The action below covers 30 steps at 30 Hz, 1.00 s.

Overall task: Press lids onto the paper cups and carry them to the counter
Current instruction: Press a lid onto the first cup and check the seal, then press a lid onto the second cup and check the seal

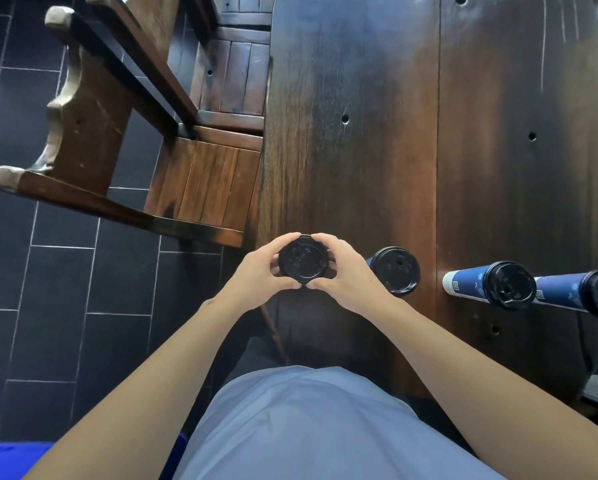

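Nearest the camera, a grey-blue shirt point(311, 427) fills the bottom of the view, and both bare forearms reach forward from it to the near edge of the dark wooden table point(359, 150).

The left hand point(256, 275) and right hand point(346, 275) meet around one black lid point(301, 263). The fingers curl round the far rim and the thumbs close under the near rim, their tips nearly touching. The grip is narrow, wrapped tight on the lid from both sides. The cup under the lid is hidden by the hands, so how far the lid is seated cannot be told.

Handling, as a judgement: the paper cup is likely light with thin walls, so a squeeze mid-body would buckle it. The plastic lid is stiff at the rim but flexes in the middle. The best hold is at the rim, pressing evenly all round. Whether the cups are full cannot be seen; if they are, tilting risks a spill.

Just right of the hands stands a second lidded cup point(396, 270), upright and apart from the held one. Farther right are two more blue cups with black lids, one point(491, 284) beside another at the frame edge point(581, 292). They seem to lean outward, probably from the wide lens.

Beyond, to the left, a wooden chair point(200, 181) stands against the table edge on a dark tiled floor point(48, 271). No counter is in view.
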Tool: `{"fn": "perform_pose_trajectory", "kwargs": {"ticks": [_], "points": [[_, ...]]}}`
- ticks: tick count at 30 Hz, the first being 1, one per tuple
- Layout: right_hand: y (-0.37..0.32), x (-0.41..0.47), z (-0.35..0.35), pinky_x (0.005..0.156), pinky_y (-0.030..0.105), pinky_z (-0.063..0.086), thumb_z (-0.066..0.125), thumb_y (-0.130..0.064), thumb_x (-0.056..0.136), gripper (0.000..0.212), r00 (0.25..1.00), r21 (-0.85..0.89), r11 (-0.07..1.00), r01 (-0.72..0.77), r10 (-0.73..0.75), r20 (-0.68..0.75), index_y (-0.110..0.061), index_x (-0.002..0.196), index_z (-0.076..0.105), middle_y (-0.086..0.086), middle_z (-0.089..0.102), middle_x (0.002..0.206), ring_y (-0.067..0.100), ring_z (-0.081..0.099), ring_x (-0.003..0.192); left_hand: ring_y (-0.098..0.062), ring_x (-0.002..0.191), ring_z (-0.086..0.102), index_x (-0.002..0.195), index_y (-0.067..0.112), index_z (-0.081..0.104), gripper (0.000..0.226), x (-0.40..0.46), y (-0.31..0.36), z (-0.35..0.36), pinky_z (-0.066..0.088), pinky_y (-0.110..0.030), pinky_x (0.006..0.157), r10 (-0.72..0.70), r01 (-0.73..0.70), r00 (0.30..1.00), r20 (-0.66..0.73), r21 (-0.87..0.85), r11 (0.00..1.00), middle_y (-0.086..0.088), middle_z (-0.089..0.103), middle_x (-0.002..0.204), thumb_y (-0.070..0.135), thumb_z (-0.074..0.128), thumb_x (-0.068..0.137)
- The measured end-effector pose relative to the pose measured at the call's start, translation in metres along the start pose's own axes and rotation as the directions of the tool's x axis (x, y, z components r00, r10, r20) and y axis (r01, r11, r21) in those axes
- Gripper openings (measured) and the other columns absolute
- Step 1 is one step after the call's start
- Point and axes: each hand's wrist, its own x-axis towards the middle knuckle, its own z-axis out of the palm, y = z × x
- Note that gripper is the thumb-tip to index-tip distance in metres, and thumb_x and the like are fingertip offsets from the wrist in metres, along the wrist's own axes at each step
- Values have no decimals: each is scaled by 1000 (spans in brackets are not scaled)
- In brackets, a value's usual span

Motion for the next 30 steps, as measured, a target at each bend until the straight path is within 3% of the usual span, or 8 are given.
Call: {"fn": "perform_pose_trajectory", "kwargs": {"ticks": [11, 16, 20, 25, 30], "points": [[1, 0, 3, 112, 37, 45, 85, -18, 79, 78, 999, 5, 999, -49, 49, 13, -32, 143, 42, -14, 54, 137, 9, 50, 128, -17, 136, 54, 152, 34, 44, 86, -1, -1, -1, 47, -47, 116, -10, 10, 1000, 16, 3, 1000, 10, 56, 148, 9, 87, 81], [2, -1, 0, 118, 44, 39, 87, -23, 75, 99, 996, 8, 997, -76, 75, 40, -35, 154, 28, -11, 42, 156, 14, 41, 143, -23, 147, 44, 158, 44, 26, 109, -9, 13, -6, 41, -47, 120, -11, 11, 1000, 27, -12, 1000, 4, 38, 164, 14, 92, 77], [2, -13, -13, 119, 43, 37, 87, -22, 77, 101, 998, 23, 997, -70, 70, 1, -35, 156, 25, -9, 34, 161, 16, 37, 147, -28, 154, 33, 158, 49, 17, 118, -17, 22, -17, 36, -54, 122, -6, 5, 998, -69, -22, 1000, 3, 24, 171, 21, 95, 73], [7, -41, -32, 111, 23, 37, 86, -21, 80, 92, 991, 52, 997, -56, 62, -120, -34, 154, 32, -11, 39, 157, 11, 42, 143, -17, 141, 46, 156, 36, 33, 101, -31, 40, -10, 47, -41, 114, 168, -148, 957, -234, 102, 984, 4, 41, 159, 20, 93, 76], [21, -73, -60, 114, 31, 42, 84, -22, 82, 80, 971, 64, 997, -49, 62, -231, -32, 148, 42, -10, 47, 152, 12, 47, 138, -16, 126, 59, 148, 28, 48, 77, -44, 70, 28, 55, -27, 104, 402, -377, 893, -205, 150, 914, 4, 55, 140, 19, 85, 81]]}}
